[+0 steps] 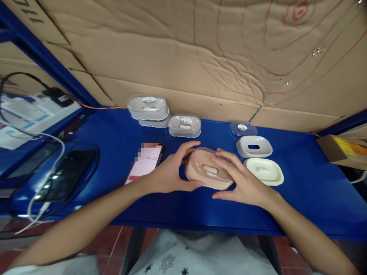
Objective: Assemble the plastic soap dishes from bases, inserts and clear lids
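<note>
A peach soap box [197,168] with a clear lid and a pale oval slot in its middle is between my hands, close to the blue table. My left hand [168,173] is closed round its left end, with the thumb at the front edge and fingers at the back. My right hand [246,185] grips the right end, fingertips over the lid and thumb near the front lower edge. To the right lie a cream soap dish base [272,173], a grey tray [241,147] with an oval hole, and a loose clear lid [233,131] with a round sticker.
At the back left are stacked grey soap boxes [147,109], beside a single one [185,130]. A lit phone [146,162] lies left of my left hand. Further left are a dark phone [67,173] and cables. A cardboard box [338,152] stands at the right edge.
</note>
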Action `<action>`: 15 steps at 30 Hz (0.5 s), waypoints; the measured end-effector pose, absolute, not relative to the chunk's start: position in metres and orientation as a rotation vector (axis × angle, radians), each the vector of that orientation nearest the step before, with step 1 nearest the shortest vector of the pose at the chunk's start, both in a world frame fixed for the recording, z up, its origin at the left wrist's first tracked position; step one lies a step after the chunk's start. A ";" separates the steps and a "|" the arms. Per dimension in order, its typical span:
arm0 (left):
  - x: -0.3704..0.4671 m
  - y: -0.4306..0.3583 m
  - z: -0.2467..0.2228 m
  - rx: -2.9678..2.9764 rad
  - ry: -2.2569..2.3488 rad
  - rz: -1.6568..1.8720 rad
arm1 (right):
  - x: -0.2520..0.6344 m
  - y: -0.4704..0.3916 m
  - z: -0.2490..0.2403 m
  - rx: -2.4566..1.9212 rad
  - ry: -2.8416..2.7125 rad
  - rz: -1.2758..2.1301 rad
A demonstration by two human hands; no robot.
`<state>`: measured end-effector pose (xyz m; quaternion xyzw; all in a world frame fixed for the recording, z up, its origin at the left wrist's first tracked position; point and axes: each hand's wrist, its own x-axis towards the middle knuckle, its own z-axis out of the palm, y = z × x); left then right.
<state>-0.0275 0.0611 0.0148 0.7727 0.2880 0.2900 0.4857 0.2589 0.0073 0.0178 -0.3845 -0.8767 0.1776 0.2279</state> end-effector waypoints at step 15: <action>-0.032 0.064 0.019 2.163 0.728 0.626 | 0.261 0.012 0.012 -0.953 -2.501 0.476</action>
